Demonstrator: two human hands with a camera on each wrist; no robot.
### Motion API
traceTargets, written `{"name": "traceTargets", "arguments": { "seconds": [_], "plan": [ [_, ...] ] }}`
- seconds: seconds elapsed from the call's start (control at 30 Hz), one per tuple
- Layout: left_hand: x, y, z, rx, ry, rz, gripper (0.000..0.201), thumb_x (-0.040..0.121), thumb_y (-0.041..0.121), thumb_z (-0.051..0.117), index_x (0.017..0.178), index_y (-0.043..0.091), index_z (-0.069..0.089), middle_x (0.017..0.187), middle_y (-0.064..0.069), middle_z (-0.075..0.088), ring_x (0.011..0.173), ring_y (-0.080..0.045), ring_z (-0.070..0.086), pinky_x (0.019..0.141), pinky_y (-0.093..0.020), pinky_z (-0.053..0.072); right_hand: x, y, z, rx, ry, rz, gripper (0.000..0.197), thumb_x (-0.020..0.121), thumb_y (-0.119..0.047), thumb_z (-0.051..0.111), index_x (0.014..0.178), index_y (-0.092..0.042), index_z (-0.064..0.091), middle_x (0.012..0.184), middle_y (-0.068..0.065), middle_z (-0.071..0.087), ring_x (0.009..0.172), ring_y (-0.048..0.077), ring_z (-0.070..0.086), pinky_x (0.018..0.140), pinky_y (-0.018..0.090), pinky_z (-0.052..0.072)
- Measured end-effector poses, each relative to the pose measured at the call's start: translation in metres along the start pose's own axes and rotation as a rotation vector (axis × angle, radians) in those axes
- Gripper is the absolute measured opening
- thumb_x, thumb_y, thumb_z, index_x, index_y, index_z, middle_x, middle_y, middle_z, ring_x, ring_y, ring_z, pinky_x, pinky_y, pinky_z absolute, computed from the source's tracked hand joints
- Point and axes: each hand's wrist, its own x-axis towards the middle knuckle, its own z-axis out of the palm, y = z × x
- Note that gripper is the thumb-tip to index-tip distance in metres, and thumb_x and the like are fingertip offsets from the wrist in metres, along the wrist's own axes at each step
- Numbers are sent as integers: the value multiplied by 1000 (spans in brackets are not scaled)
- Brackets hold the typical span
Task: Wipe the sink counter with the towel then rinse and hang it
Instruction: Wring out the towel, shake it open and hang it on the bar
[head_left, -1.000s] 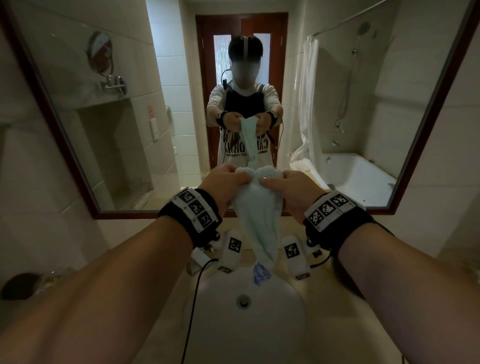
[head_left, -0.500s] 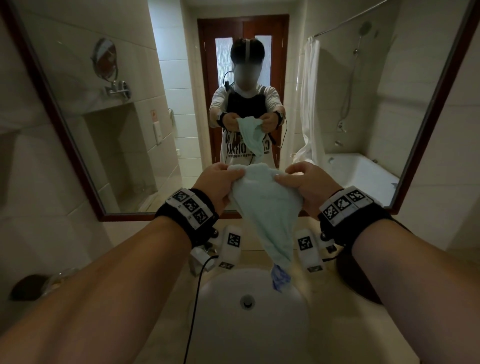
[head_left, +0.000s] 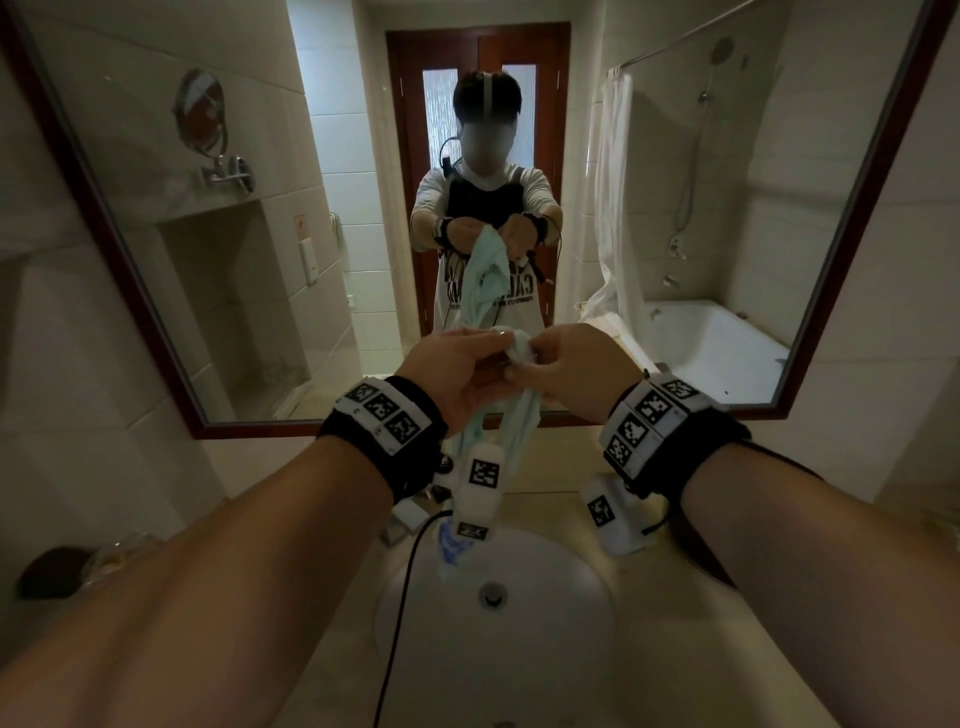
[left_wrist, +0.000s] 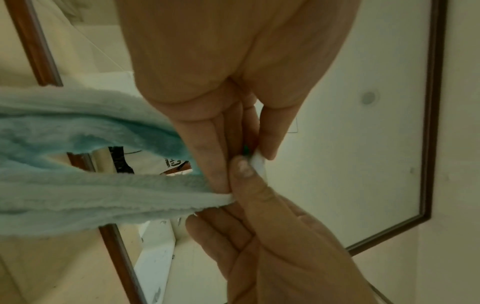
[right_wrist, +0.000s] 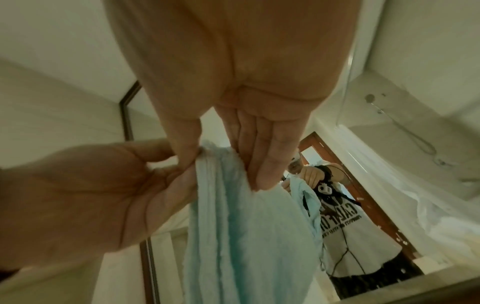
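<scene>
**Towel pinched between both hands above the sink**

The light blue towel (head_left: 519, 431) hangs from the hands, its top edge bunched between them and partly hidden by the fingers. The left hand (head_left: 457, 374) and right hand (head_left: 576, 369) meet, each pinching the cloth. Its lower end dangles below them over the sink (head_left: 545, 623), behind the wrist cameras.

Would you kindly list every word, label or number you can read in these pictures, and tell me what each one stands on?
"CALIFO", mirror-reversed and partly hidden by the towel: large print on the white T-shirt in the mirror.
Small line under it on the T-shirt: too small to read.
Wrist bands: black-and-white square code patterns only, no words.
White tag pinched at the towel's corner: nothing readable.
Small plate on the wall in the mirror: too blurred.
</scene>
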Motion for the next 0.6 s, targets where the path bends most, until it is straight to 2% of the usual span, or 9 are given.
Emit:
{"name": "traceTargets", "arguments": {
  "seconds": [0.03, 0.1, 0.2, 0.23, 0.3, 0.37, 0.4, 0.5, 0.6],
  "plan": [
    [0, 0, -3, 28, 17, -3, 25, 91, 8, 70, 114, 0, 65, 109, -22, 73, 90, -29, 74, 72, -37, 62, 0, 0, 1, -22, 5, -17, 28, 87, -49, 66, 72, -25, 67, 64, -3, 68, 59, 12, 67, 61, 36, 57],
    [0, -1, -9, 99, 76, 6, 15, 88, 9, 75, 99, 5, 68, 102, -18, 75, 83, -25, 74, 65, -32, 60, 1, -2, 4, 16, -15, -23, 30, 93, -35, 59, 73, -17, 72, 65, 1, 71, 59, 15, 69, 64, 39, 61],
    [0, -5, -17, 171, 123, 23, 10, 87, 13, 77, 88, 7, 69, 92, -14, 74, 75, -23, 72, 62, -29, 57, 1, -8, 5, 185, -41, 19, 22, 93, -16, 55, 87, -12, 75, 74, 4, 75, 68, 20, 73, 70, 46, 62],
    [0, -7, -19, 172, 125, 23, 10, 87, 15, 77, 87, 7, 70, 90, -14, 74, 74, -22, 71, 61, -29, 57, 1, -10, 4, 203, -45, 9, 19, 93, -18, 57, 90, -13, 75, 76, 3, 75, 69, 20, 73, 70, 45, 63],
    [-2, -11, -20, 129, 120, 23, 12, 88, 16, 76, 90, 6, 69, 91, -14, 74, 77, -23, 72, 64, -30, 58, 1, -17, 3, 134, -56, -27, 16, 88, -36, 65, 87, -21, 72, 77, 0, 73, 69, 17, 72, 66, 39, 63],
    [-4, -13, -19, 69, 100, 30, 14, 92, 15, 72, 98, 3, 68, 94, -15, 74, 81, -23, 73, 70, -33, 59, 1, -20, 5, -19, -50, -20, 31, 77, -55, 70, 82, -24, 66, 77, -4, 69, 68, 14, 69, 63, 33, 59],
    [-5, -13, -16, 46, 86, 27, 14, 94, 14, 68, 101, 2, 68, 96, -16, 74, 83, -24, 73, 74, -35, 60, 2, -19, 7, -109, -19, -19, 33, 78, -56, 69, 80, -24, 64, 77, -4, 66, 69, 14, 66, 63, 31, 55],
    [-9, -13, -13, 48, 31, 17, 14, 98, 12, 61, 104, 3, 70, 100, -17, 74, 88, -26, 73, 81, -37, 61, 2, -13, 9, -199, 59, -19, 21, 90, -40, 64, 80, -22, 62, 79, -3, 63, 73, 16, 63, 66, 29, 51],
    [-12, -13, -14, 163, 18, 47, 16, 94, 18, 67, 106, 10, 72, 102, -12, 76, 89, -24, 71, 82, -36, 58, 3, -7, 7, 89, 73, 65, 11, 89, -26, 65, 81, -19, 64, 81, 3, 68, 76, 20, 69, 72, 40, 60]
  ]
}}
